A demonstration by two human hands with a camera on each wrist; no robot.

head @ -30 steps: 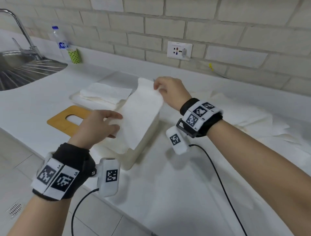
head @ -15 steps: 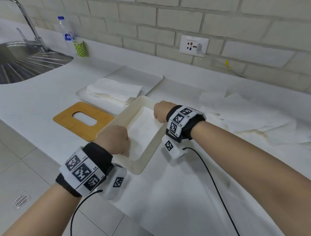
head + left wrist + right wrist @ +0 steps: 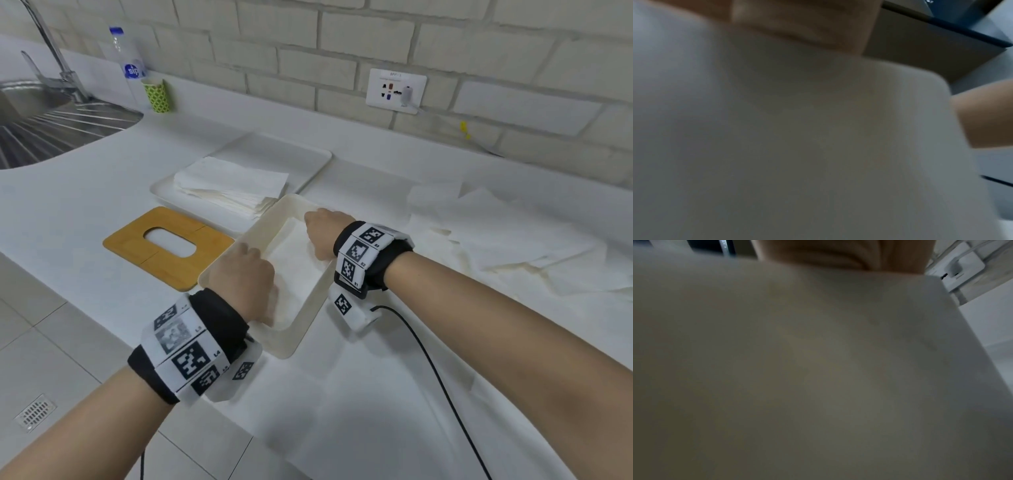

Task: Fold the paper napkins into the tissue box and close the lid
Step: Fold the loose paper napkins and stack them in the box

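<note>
Open cream box (image 3: 219, 270) on white table (image 3: 359, 394), napkin (image 3: 294, 260) inside. Both hands (image 3: 245, 277) (image 3: 322, 229) reach in; fingers hidden, state indeterminate. Slotted wooden lid (image 3: 137, 246) left; folded stack (image 3: 229, 185) on tray (image 3: 308, 161) behind.

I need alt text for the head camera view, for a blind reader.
Both hands, left hand and right hand, reach down into an open white tissue box holding a napkin. A wooden lid lies to its left.
</note>
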